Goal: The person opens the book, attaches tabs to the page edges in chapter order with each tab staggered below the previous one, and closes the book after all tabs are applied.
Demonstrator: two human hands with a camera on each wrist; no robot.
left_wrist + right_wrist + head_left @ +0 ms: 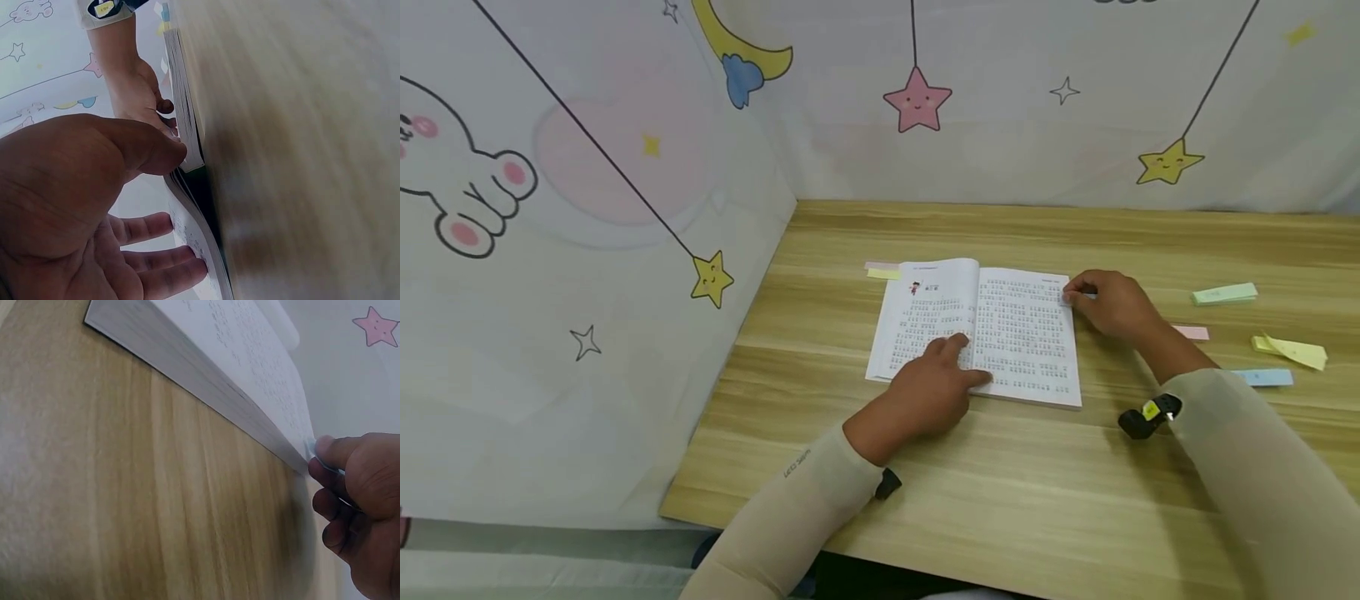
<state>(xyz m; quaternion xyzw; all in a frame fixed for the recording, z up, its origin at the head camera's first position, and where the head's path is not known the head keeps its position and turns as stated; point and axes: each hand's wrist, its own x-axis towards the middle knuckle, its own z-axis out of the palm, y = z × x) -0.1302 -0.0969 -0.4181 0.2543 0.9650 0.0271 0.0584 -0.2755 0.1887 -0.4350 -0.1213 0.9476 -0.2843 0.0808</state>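
Observation:
A thick open book (1026, 333) of printed text lies on the wooden table. My left hand (928, 387) rests across its lower middle, thumb and index finger spread over the gutter and the right page. The left wrist view shows the left fingers (178, 265) laid on the page and the thumb at the lower edge. At the right page's upper outer edge, my right hand (1112, 304) pinches a pale blue sticky tab (310, 446) between thumb and index finger, right at the page. The other right fingers curl beneath.
Pink and yellow tabs (882, 273) stick out from the book's upper left edge. To the right lie a green tab pad (1225, 294), a yellow pad (1296, 353) with a lifted sheet, a blue pad (1266, 378) and a pink pad (1192, 333). A printed curtain (1000, 158) hangs behind.

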